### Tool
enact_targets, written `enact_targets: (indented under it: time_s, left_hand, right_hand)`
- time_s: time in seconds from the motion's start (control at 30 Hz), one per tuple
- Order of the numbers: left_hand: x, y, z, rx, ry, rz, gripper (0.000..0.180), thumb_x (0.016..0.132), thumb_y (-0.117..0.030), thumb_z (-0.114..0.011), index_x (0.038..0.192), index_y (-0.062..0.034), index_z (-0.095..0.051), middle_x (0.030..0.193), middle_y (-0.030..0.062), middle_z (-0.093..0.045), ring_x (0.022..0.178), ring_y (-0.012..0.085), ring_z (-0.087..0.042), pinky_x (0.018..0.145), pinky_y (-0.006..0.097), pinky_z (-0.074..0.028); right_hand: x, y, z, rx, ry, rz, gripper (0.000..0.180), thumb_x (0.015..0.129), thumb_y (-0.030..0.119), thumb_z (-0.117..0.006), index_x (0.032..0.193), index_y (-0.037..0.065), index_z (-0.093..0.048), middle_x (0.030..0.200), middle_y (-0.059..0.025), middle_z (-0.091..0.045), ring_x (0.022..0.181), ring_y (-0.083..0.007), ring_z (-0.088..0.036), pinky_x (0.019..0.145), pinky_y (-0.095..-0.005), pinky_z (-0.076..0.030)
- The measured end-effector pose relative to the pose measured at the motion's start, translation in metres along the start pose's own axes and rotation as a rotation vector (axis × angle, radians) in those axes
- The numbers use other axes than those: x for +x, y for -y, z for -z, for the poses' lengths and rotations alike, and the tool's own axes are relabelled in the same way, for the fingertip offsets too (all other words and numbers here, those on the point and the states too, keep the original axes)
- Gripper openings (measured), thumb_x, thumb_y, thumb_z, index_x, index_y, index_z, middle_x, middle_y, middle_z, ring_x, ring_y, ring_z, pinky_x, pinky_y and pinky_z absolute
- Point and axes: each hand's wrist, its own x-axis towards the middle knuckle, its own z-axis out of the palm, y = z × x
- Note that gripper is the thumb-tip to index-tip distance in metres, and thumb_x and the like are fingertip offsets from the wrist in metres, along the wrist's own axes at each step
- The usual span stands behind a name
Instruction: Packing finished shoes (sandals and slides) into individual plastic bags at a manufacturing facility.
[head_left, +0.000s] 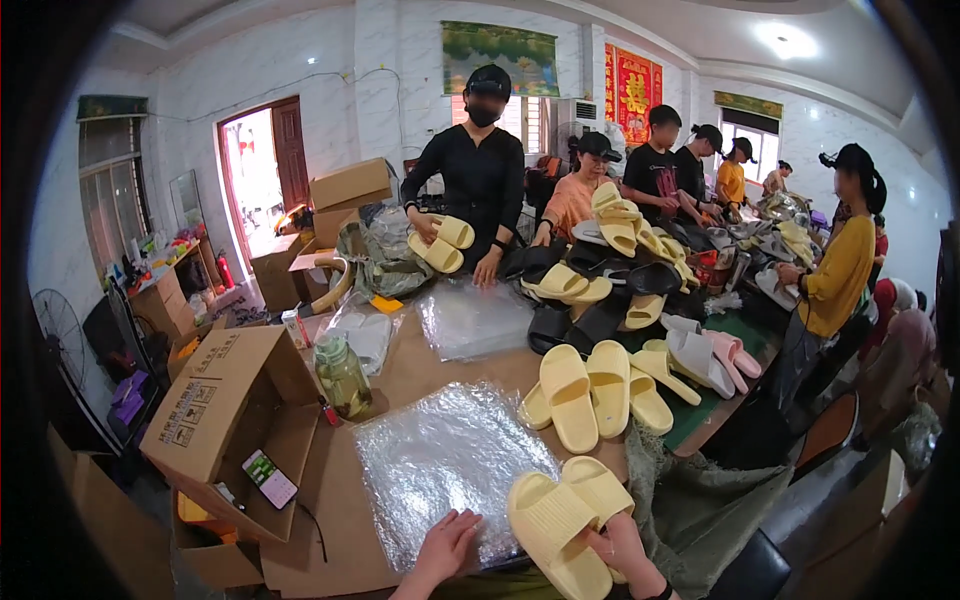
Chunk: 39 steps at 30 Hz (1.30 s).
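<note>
the right hand [618, 545] has its fingers closed around 2 yellow slippers [565, 520] at the near edge of the table [420, 360]. the left hand [445, 548] lies flat and open on the clear plastic bags [445, 460]. the slick bags could slide under that palm, and the paired slippers might slip apart in a 1-handed grip.

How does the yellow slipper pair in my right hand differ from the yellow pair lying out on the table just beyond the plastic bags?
The pair in your right hand is gripped, stacked together and tilted over the table edge; the pair on the table lies flat, side by side, touched by no hand. The held pair sits beside the plastic bag stack under your left hand; the loose pair lies further off among other slippers. Both are pale yellow, ribbed slides.
</note>
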Motion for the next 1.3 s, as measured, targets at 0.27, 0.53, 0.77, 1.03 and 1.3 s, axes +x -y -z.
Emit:
enact_targets:
  time_s: [0.27, 0.53, 0.77, 1.03, 1.3]
  left_hand:
    - [0.023, 0.005, 0.013, -0.659, -0.028, 0.399, 0.041, 0.107, -0.031, -0.044, 0.137, -0.0058, -0.058, 0.121, 0.0076, -0.066, 0.108, 0.0159, -0.058, 0.099, 0.028, -0.043]
    - [0.015, -0.019, 0.014, -0.453, -0.055, 0.291, 0.039, 0.106, -0.027, -0.044, 0.135, -0.0054, -0.060, 0.138, 0.0174, -0.059, 0.133, 0.0302, -0.051, 0.113, 0.035, -0.036]
    - [0.015, -0.025, 0.016, -0.313, -0.115, 0.136, 0.037, 0.104, -0.026, -0.046, 0.133, -0.0079, -0.061, 0.138, 0.0184, -0.058, 0.132, 0.0335, -0.052, 0.110, 0.038, -0.040]
    - [0.014, -0.033, 0.005, -0.342, 0.001, 0.229, 0.047, 0.099, -0.033, -0.058, 0.138, -0.0074, -0.056, 0.138, 0.0165, -0.058, 0.127, 0.0308, -0.056, 0.106, 0.038, -0.044]
    - [0.010, -0.025, -0.008, -0.070, -0.031, -0.057, 0.045, 0.098, -0.025, -0.054, 0.141, -0.0087, -0.052, 0.143, 0.0198, -0.052, 0.125, 0.0382, -0.054, 0.104, 0.043, -0.046]
  right_hand:
    - [0.001, 0.038, 0.011, -0.250, -0.003, 0.172, 0.046, 0.080, 0.023, -0.075, 0.122, 0.007, -0.065, 0.114, -0.0180, -0.066, 0.106, -0.0424, -0.061, 0.090, -0.0485, -0.049]
    - [-0.016, 0.015, -0.028, -0.477, 0.275, 0.268, 0.037, 0.087, 0.041, -0.068, 0.091, 0.004, -0.070, 0.074, -0.0177, -0.067, 0.066, -0.0382, -0.065, 0.058, -0.0489, -0.051]
    - [-0.009, 0.030, -0.022, -0.440, 0.185, 0.250, 0.033, 0.087, 0.037, -0.069, 0.090, 0.004, -0.070, 0.074, -0.0183, -0.066, 0.065, -0.0386, -0.064, 0.058, -0.0491, -0.051]
    - [-0.005, 0.022, -0.030, -0.567, 0.071, 0.141, 0.029, 0.086, 0.031, -0.070, 0.089, 0.003, -0.069, 0.072, -0.0205, -0.064, 0.064, -0.0408, -0.063, 0.057, -0.0492, -0.050]
    - [-0.008, 0.015, -0.037, -0.704, 0.140, 0.047, 0.032, 0.086, 0.033, -0.070, 0.092, 0.003, -0.069, 0.075, -0.0188, -0.066, 0.066, -0.0383, -0.064, 0.059, -0.0479, -0.051]
